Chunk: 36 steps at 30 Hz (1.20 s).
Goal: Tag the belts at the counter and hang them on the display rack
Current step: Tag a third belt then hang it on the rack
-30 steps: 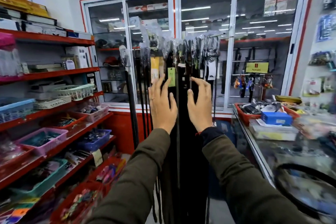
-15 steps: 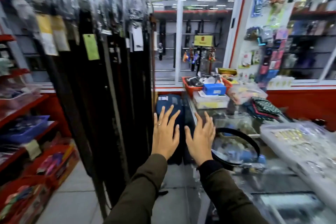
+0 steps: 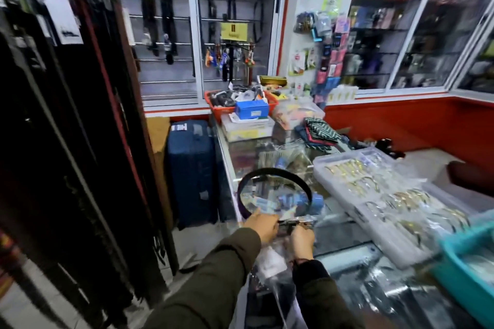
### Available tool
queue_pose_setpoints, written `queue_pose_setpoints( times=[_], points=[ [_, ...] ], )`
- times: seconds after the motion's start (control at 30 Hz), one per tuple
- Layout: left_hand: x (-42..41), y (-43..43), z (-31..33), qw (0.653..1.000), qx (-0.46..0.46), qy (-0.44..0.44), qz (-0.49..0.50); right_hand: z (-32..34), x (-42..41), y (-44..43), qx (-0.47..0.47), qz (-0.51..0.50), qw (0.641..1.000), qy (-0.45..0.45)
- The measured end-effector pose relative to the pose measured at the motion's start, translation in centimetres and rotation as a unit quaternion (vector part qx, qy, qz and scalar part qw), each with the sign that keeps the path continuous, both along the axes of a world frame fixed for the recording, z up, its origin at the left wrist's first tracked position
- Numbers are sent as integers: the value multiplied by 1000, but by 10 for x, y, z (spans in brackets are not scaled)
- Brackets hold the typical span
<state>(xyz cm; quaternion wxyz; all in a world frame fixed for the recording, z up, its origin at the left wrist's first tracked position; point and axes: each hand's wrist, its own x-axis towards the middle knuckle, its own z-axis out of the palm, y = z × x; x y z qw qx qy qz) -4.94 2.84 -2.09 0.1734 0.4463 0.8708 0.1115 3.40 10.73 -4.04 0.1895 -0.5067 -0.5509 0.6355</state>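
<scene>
- Olive-sleeved left hand (image 3: 263, 224) and right hand (image 3: 302, 240), fingers curled, pinch the belt's buckle end (image 3: 294, 222) on the glass counter (image 3: 344, 246).
- Steady the buckle before tagging, I'd judge.
- Black belt (image 3: 275, 172) loops beyond them.
- Display rack (image 3: 80, 115) stands left.

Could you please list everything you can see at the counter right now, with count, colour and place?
belt: one, black, looped on the glass counter ahead of the hands
hanging belts: many, black and brown, on the rack at left
glass counter: one, clear, centre right
suitcase: one, dark blue, on the floor beside the counter
clear box: one, holding gold-coloured pieces, on the counter at right
red basket: one, at the counter's far end
blue box: one, by the red basket
teal bin: one, right edge
left hand: at the belt's near end; grip blurred
right hand: beside it, over clear plastic wrap; grip blurred
</scene>
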Motion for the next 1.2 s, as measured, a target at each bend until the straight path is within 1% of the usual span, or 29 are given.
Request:
queue_pose_setpoints(
  times=[0.03,0.07,0.13,0.17,0.2,0.3,0.33,0.37,0.4,0.47,0.53,0.6,0.7,0.8,0.83,0.87,0.93,0.97,1.0,1.03,1.1,1.2],
  points=[
    [2,3,-1,1000,-4,-13,1,1,-4,0,-10,4,1000,19],
    [3,4,-1,1000,-1,-21,6,3,-7,0,-45,-16,998,48],
    [3,4,1,999,15,-24,15,4,-9,3,-111,-92,985,93],
    [3,1,1,999,26,-20,20,5,-9,4,-121,-101,984,88],
    [3,-1,2,999,41,-16,27,8,-7,3,-127,-98,982,102],
    [1,-15,4,989,128,-14,72,14,-5,4,-132,-25,984,116],
    [0,-21,6,982,166,-20,93,17,-7,2,-149,-14,978,147],
    [-2,-25,9,972,203,-30,114,19,-7,-1,-141,-4,972,187],
    [-4,-32,12,961,238,-41,135,22,-9,-6,-116,12,967,225],
    [-9,-45,19,936,300,-59,174,35,-16,-19,-123,33,939,319],
    [-12,-60,27,909,354,-64,212,49,-24,-32,-88,84,935,334],
    [-14,-77,34,884,395,-63,243,64,-33,-47,-39,117,936,329],
    [-15,-104,44,863,426,-37,270,84,-49,-71,69,155,935,311],
    [-17,-132,59,828,475,-5,298,104,-62,-97,131,217,905,342],
    [-18,-141,66,810,497,-20,310,113,-67,-105,145,235,893,356],
    [-21,-148,74,786,526,-55,320,121,-72,-111,156,247,883,367],
    [-26,-165,97,726,588,-138,328,142,-81,-126,170,268,865,389],
    [-29,-172,111,699,615,-156,330,153,-86,-132,168,276,857,402],
    [-33,-179,125,680,636,-158,328,164,-92,-139,159,281,851,413],
    [-37,-184,138,668,652,-153,326,175,-97,-144,146,284,849,420],
    [-42,-195,164,655,668,-133,327,197,-106,-154,117,291,844,435],
    [-50,-209,196,634,689,-118,331,230,-118,-168,116,319,825,451]
  ],
)
